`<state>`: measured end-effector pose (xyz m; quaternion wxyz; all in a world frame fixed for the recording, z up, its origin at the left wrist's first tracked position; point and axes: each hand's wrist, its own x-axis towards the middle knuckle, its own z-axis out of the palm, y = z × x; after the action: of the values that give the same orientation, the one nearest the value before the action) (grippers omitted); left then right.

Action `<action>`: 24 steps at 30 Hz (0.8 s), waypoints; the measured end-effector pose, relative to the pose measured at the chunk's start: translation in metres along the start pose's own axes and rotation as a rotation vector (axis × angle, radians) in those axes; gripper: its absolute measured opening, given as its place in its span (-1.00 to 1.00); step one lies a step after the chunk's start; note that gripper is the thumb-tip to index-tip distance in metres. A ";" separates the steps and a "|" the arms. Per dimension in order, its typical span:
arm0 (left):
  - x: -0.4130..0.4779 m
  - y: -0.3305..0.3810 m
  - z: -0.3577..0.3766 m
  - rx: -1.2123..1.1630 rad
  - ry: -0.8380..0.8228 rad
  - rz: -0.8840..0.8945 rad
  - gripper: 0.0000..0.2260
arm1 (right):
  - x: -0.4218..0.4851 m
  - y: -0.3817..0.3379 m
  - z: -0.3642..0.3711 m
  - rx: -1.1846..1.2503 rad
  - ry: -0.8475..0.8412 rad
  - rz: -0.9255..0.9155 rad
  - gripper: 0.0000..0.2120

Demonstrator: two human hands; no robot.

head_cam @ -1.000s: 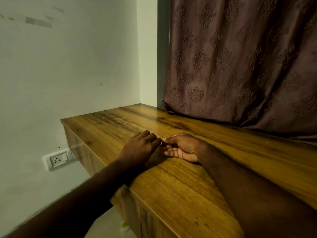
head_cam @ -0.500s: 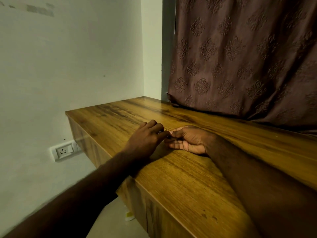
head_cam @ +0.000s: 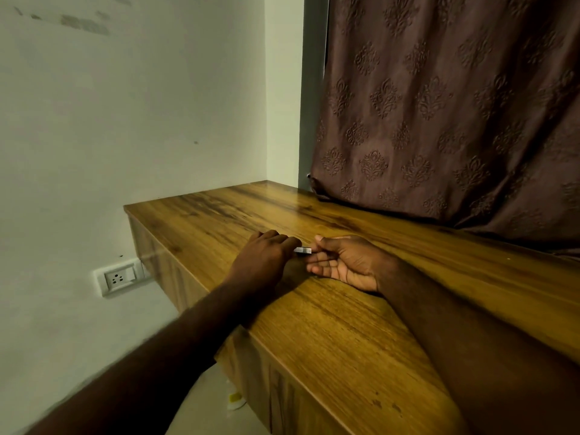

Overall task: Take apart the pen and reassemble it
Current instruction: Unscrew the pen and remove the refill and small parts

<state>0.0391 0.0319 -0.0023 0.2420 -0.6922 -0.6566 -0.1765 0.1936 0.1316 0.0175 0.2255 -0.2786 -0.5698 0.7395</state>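
A short light-coloured stretch of the pen (head_cam: 303, 250) shows between my two hands above the wooden tabletop (head_cam: 329, 334). My left hand (head_cam: 265, 257) lies palm down, its fingertips closed on the pen's left end. My right hand (head_cam: 348, 262) rests on its side, palm towards me, with thumb and forefinger pinching the pen's right end. Most of the pen is hidden inside the fingers, so its parts cannot be told apart.
A brown patterned curtain (head_cam: 455, 120) hangs along the table's far edge. The white wall (head_cam: 125, 120) on the left carries a socket plate (head_cam: 120, 277). A small yellow-and-white object (head_cam: 235, 400) lies on the floor under the table's front edge.
The hands have drawn slightly apart, and a light piece of the pen now shows between the fingertips. The view has shifted a little.
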 end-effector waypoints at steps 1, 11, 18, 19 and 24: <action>-0.001 -0.001 0.000 -0.016 0.008 -0.020 -0.70 | 0.000 0.000 -0.001 0.010 0.002 -0.011 -0.76; -0.004 -0.004 0.003 -0.103 0.058 -0.118 -0.71 | 0.000 0.005 -0.002 -0.018 -0.004 -0.099 -0.93; -0.004 -0.002 0.000 -0.112 0.051 -0.120 -0.70 | 0.000 0.007 0.002 -0.073 0.033 -0.139 -0.95; -0.004 -0.002 -0.001 -0.110 0.044 -0.122 -0.70 | -0.001 0.007 0.002 -0.077 0.034 -0.142 -0.95; -0.004 -0.001 -0.001 -0.110 0.038 -0.130 -0.72 | -0.001 0.008 0.003 -0.105 0.039 -0.151 -0.97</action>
<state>0.0382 0.0281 -0.0038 0.2039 -0.6569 -0.6847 -0.2409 0.1922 0.1266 0.0109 0.2768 -0.2608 -0.6227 0.6838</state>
